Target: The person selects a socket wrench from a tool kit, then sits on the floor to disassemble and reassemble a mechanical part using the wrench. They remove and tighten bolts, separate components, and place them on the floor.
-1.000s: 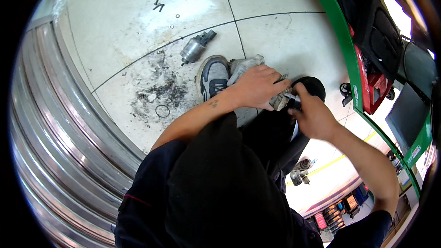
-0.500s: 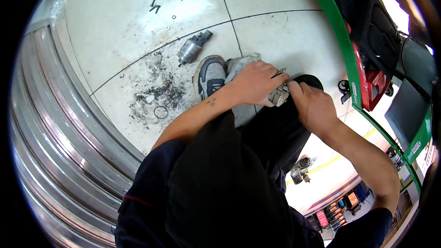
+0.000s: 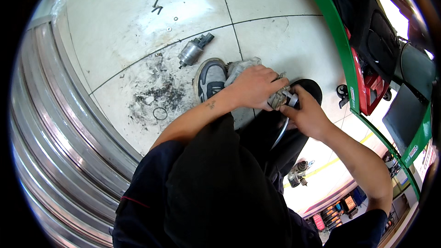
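My left hand (image 3: 253,86) is closed round a dirty grey metal casting (image 3: 277,99), held above my knee. My right hand (image 3: 308,112) grips a dark piece with a silver end (image 3: 291,96), pressed close to the casting; its kind I cannot make out. A thin pale curved strip or tube (image 3: 281,133) runs down below the right fingers. Behind my left hand, a grey cloth-like bundle or larger part (image 3: 243,66) shows beside my shoe (image 3: 211,78). On the floor past the shoe lies a silver cylindrical motor-like part (image 3: 192,51) with a dark connector end.
Several small bolts (image 3: 157,7) and two washers (image 3: 169,29) lie on the tiles. A black ring (image 3: 160,113) rests by a patch of dark grime (image 3: 163,94). A ribbed metal shutter (image 3: 69,133) curves along the left. A green-framed wheeled cart (image 3: 342,41) stands right, a metal assembly (image 3: 299,173) behind.
My right hand has turned and shifted slightly, uncovering the dark piece with its silver end and the pale curved strip. My left hand keeps its hold on the casting.
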The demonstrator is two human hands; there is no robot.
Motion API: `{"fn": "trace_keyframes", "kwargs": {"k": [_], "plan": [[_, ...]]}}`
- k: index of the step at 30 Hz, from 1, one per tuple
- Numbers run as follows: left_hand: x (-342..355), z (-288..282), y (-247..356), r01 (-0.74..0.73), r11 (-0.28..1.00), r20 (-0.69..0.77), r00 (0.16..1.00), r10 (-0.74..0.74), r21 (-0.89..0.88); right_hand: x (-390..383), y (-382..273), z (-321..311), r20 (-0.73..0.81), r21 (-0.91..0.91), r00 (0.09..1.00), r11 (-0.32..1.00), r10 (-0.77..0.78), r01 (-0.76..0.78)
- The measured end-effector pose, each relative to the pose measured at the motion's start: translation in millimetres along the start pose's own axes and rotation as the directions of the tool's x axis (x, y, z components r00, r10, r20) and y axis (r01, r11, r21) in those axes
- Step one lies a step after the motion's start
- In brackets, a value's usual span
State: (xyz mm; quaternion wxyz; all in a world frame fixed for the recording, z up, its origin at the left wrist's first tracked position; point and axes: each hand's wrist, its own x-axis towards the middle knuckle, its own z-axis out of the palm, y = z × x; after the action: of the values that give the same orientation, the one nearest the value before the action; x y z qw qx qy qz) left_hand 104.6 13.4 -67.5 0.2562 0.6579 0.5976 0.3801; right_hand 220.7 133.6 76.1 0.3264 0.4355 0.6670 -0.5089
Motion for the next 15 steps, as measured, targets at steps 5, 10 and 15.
{"fn": "trace_keyframes", "kwargs": {"k": [5, 10, 15], "plan": [[-1.3, 1.2, 1.2, -0.031, 0.998, -0.011, 0.999, 0.031, 0.048, -9.7, -14.6, -10.9, 0.040, -0.062, 0.999, 0.998, 0.021, -0.019], [-1.2, 4.3, 0.7, -0.034, 0.999, 0.038, 0.999, 0.033, 0.035, -11.0, 6.3, -3.4, 0.002, -0.696, 0.973, 0.698, -0.232, 0.167], [-3.3, 2.2, 1.9, -0.035, 0.999, 0.058, 0.998, 0.035, -0.003, -12.5, -14.6, -7.0, 0.135, 0.271, 0.966, 0.930, 0.219, -0.249]]}}
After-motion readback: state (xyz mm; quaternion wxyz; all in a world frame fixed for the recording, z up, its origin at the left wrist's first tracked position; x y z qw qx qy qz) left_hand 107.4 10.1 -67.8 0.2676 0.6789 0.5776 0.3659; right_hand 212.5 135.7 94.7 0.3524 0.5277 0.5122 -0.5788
